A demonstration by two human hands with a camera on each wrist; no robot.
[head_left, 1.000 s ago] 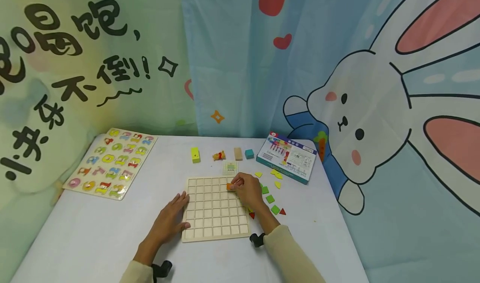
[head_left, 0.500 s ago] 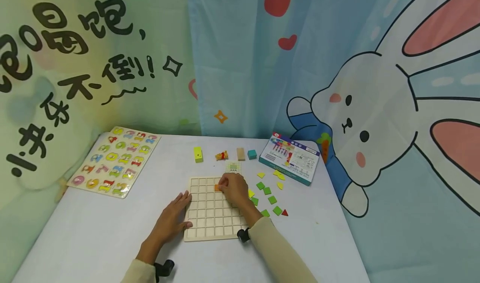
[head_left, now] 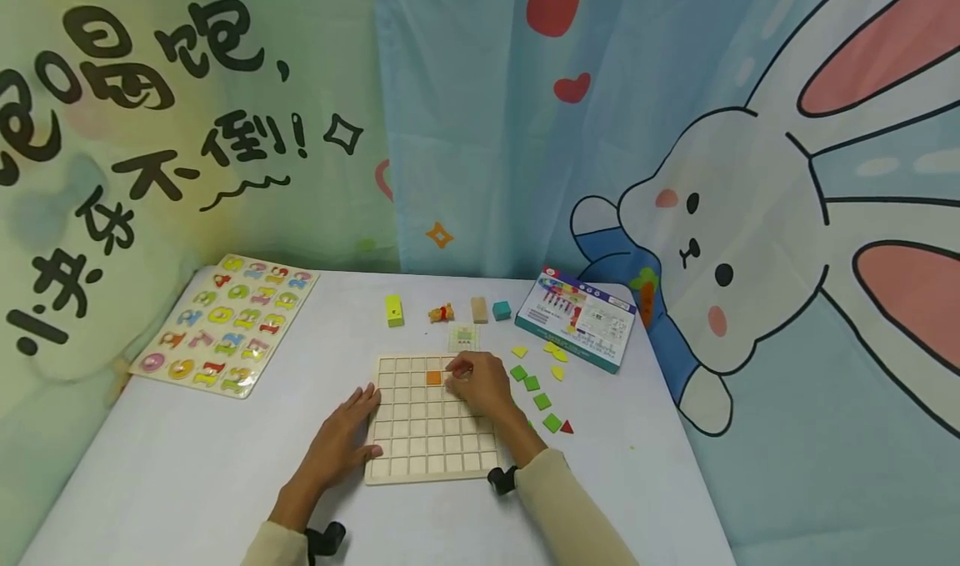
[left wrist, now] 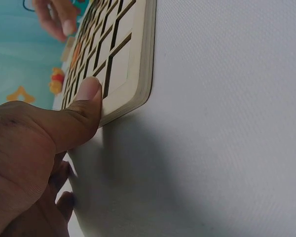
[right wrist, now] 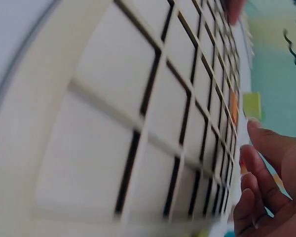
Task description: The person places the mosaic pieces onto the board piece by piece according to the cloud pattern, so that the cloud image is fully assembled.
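A wooden grid board (head_left: 437,433) lies flat on the table, with an orange square tile (head_left: 433,378) in one of its far cells. At the board's left edge rests my left hand (head_left: 343,437), fingers stretched along the side. Its thumb (left wrist: 86,94) lies on the corner rim in the left wrist view. My right hand (head_left: 480,383) hovers over the board's far right part, just right of the orange tile and apart from it. In the right wrist view its fingers (right wrist: 269,180) are loosely bent, and nothing shows between them.
Green tiles (head_left: 542,401), yellow pieces (head_left: 557,373) and a red triangle (head_left: 567,427) lie right of the board. Behind it are a small card (head_left: 463,338), a yellow block (head_left: 393,311), a bear figure (head_left: 441,313), a wooden block (head_left: 479,309), a teal block (head_left: 501,310), a box (head_left: 576,320) and a picture board (head_left: 225,324).
My right hand carried the orange tile leftward over the board and let go of it in a cell. It then drew back a little to the right. The left hand stayed put.
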